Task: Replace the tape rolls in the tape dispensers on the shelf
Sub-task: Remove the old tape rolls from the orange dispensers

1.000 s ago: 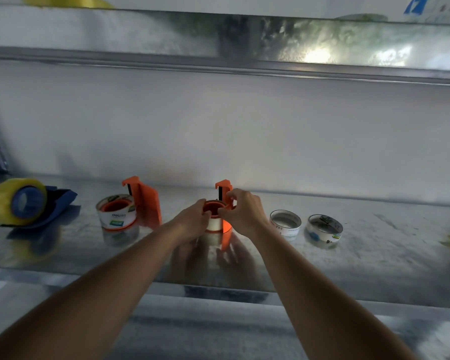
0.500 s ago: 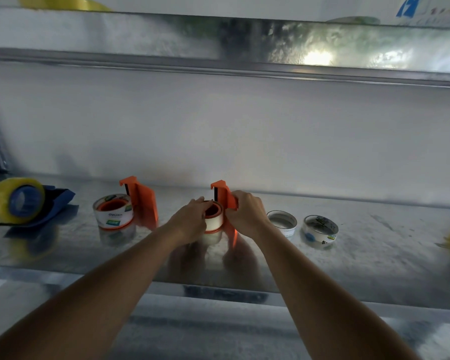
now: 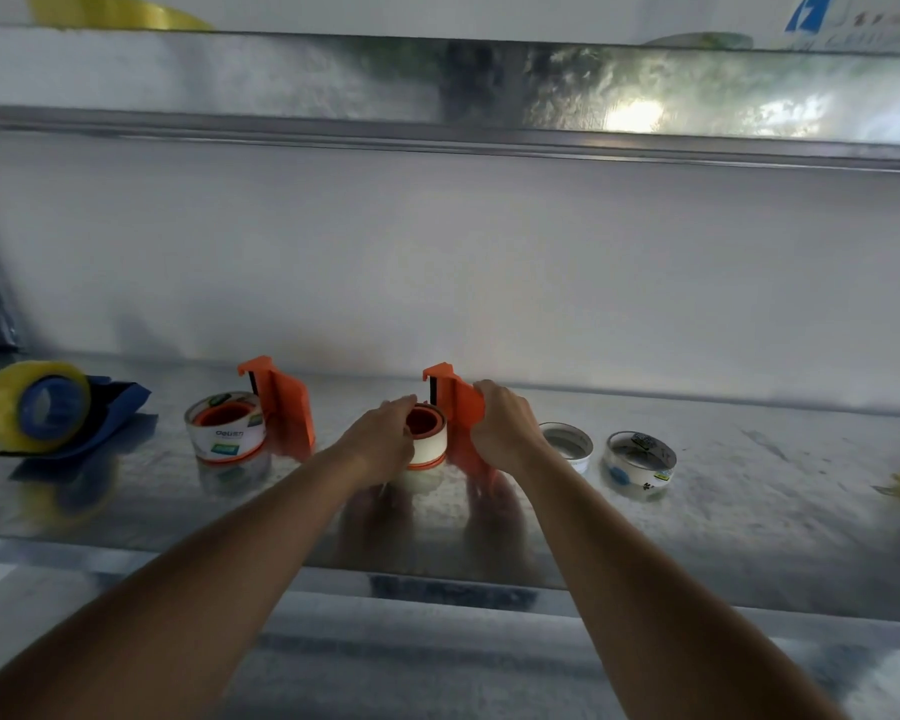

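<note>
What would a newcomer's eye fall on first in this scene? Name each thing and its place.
Two hands meet at the middle orange dispenser on the metal shelf: the left hand on its white roll, the right hand gripping its body. At far left lies a blue dispenser with yellow tape.

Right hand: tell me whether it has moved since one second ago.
Yes. The right hand has shifted slightly right, toward the loose white tape roll on the metal shelf, and grips the orange plastic tape dispenser by its upright plate.
</note>
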